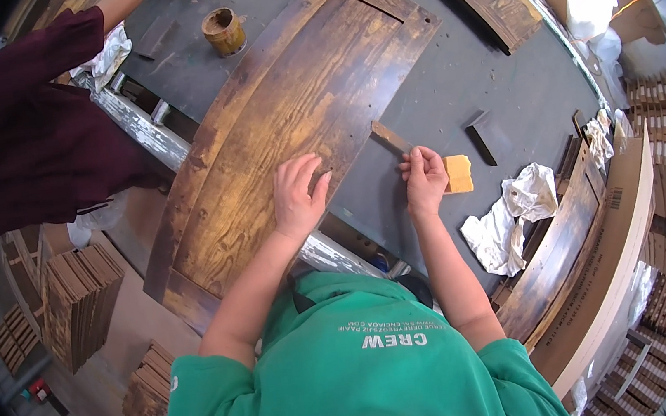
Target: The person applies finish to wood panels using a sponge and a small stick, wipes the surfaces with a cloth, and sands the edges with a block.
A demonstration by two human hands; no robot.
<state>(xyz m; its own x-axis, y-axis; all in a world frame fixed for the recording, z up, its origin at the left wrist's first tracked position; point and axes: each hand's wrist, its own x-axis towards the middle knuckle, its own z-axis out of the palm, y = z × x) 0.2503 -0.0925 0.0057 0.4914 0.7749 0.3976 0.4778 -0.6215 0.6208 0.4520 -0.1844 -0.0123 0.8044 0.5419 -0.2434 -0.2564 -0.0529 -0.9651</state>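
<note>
A large dark-stained wooden panel (299,100) lies aslant on the grey work table, its near end jutting past the table's edge. My left hand (298,198) rests on the panel's face, fingers loosely spread. In my right hand (426,181) a narrow flat brown strip (389,136) is pinched between thumb and fingers, and its far end reaches toward the panel's right edge. Whether the strip is wood or a stained blade, I cannot tell. A yellow sponge-like block (459,174) lies on the table just right of that hand, partly behind it.
Crumpled white cloth (509,220) and a dark flat piece (484,138) lie to the right. A brown-stained pot (223,32) stands beyond the panel. Another person's sleeve (48,56) is at the far left. Cardboard (606,266) and wooden panels line the right edge.
</note>
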